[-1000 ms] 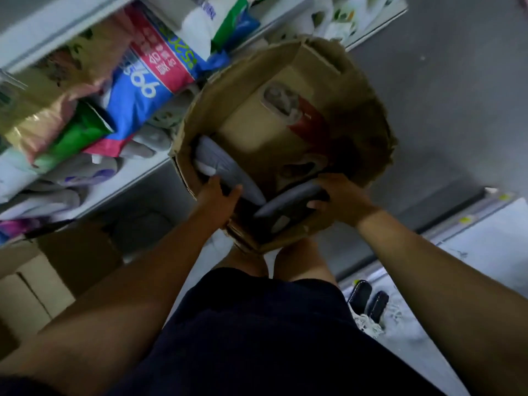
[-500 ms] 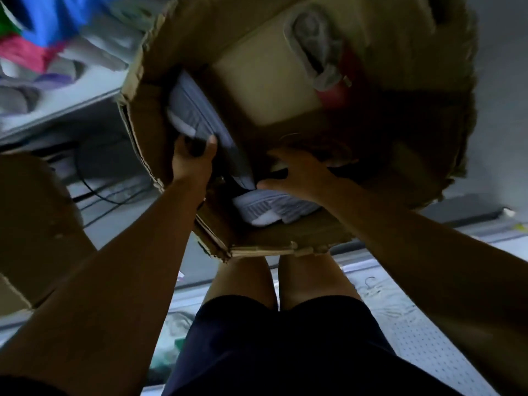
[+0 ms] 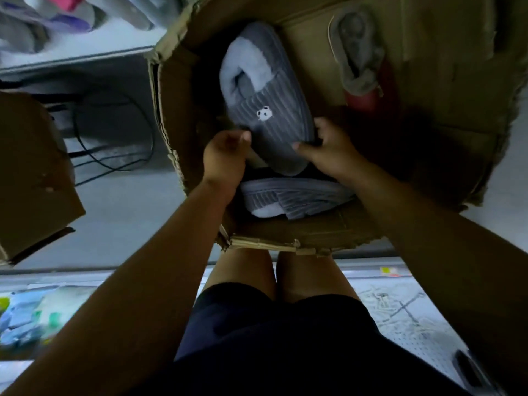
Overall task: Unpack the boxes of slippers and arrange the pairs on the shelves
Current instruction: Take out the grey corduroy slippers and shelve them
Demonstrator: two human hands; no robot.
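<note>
The fingers (image 3: pixel 322 124) and thumb of the right hand (image 3: pixel 333 151) curl round the right side of the toe of a grey ribbed slipper with a small white panda (image 3: pixel 265 110), and the left hand (image 3: pixel 225 157) has its fingers curled against the slipper's left side, so we take it that both hands hold this 1 slipper. How far the left fingers reach under it we cannot tell. The panda slipper lies inside the open cardboard box (image 3: pixel 168 115), toe towards us and fleecy opening away from us. A second grey slipper (image 3: pixel 291 200) lies on its side just beneath the hands, against the near wall of the box. We judge the unpacking to be well advanced for this box, since we can make out only these 2 slippers in it. A grey slipper shape (image 3: pixel 357 50) on the far wall may be a label or a sample; we cannot say which. The shelf (image 3: pixel 77 57) at the upper left already carries some slippers, blurred. This pair still has to be lifted out and set on the shelf, and a second cardboard box (image 3: pixel 31 172) stands to the left, its contents hidden from us.
</note>
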